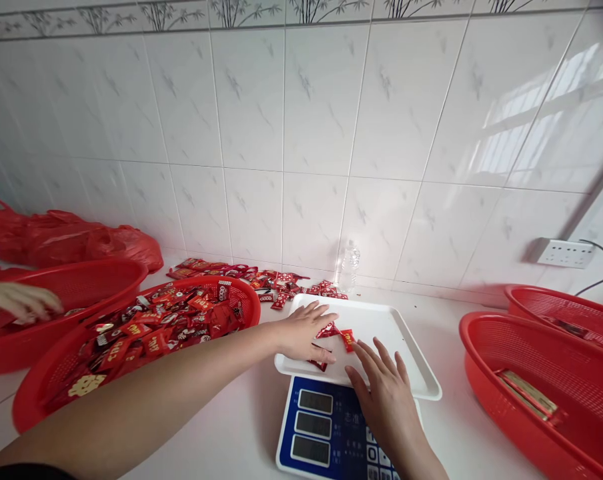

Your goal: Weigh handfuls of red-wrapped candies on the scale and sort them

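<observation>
A white tray [381,320] rests on a blue and white digital scale [346,427]. Several small red candy packets [348,341] lie on it between my hands. My left hand [304,333] reaches over the tray's left side, fingers stretched out, beside the packets; its palm and whatever lies beneath are hidden. Over the tray's front edge is my right hand [384,377], fingers spread, the index finger close to a red packet. I cannot tell whether it touches that packet. Left of the scale stands a red basket [254,303] full of similar packets [156,340], partly behind my left forearm.
At far left, another person's hand [26,303] reaches into a second red basket [126,270], near red plastic bags [71,237]. Loose packets [281,280] and a clear bottle [350,267] line the tiled wall. Red baskets [486,327] stand right, below a power socket [564,253].
</observation>
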